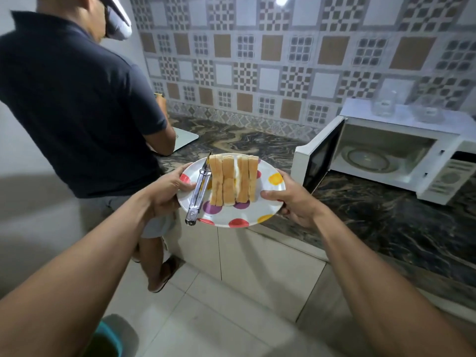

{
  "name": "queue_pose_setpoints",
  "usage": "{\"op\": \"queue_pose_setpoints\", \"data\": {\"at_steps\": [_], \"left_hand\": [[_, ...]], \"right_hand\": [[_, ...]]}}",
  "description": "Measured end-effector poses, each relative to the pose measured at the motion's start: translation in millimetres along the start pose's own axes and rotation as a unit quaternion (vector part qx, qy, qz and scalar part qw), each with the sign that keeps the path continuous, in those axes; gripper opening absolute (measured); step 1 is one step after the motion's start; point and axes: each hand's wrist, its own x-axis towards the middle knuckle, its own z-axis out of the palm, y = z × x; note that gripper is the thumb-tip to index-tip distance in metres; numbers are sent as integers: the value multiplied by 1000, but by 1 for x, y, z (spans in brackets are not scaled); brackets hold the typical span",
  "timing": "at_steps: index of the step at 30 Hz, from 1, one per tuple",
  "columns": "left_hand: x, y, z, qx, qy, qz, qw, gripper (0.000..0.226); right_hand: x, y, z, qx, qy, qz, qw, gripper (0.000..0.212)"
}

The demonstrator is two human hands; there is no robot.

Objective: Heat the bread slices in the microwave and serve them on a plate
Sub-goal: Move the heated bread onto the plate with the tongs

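Observation:
I hold a white plate [268, 202] with coloured dots in front of the counter, in the air. My left hand [170, 188] grips its left rim, thumb on top. My right hand [291, 199] grips the right rim. Several bread slices [233, 180] stand on edge in a row on the plate. Metal tongs [198, 195] lie on the plate, left of the bread. The white microwave [391, 155] stands on the counter to the right. Its door [318, 157] is swung open and the glass turntable [367, 159] inside is bare.
Another person [82, 104] in a dark shirt stands at the counter on the left, close to my left arm. A white board [185, 137] lies before them. Two glass items [383, 105] sit atop the microwave. The dark marble counter [386, 222] runs along the tiled wall.

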Motion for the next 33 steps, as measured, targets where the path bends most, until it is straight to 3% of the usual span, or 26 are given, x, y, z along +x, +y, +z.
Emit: {"op": "queue_pose_setpoints", "data": {"at_steps": [3, 17, 23, 33], "left_hand": [[21, 3, -21, 24, -12, 0, 1000, 59], [145, 10, -60, 10, -40, -26, 999, 60], [204, 25, -71, 25, -49, -17, 998, 64], [293, 25, -84, 46, -71, -51, 995, 69]], "right_hand": [[23, 7, 6, -2, 1, 7, 1000, 80], [130, 11, -15, 1, 17, 41, 999, 80], [183, 12, -30, 27, 40, 31, 998, 91], [238, 28, -44, 35, 90, 13, 995, 82]]}}
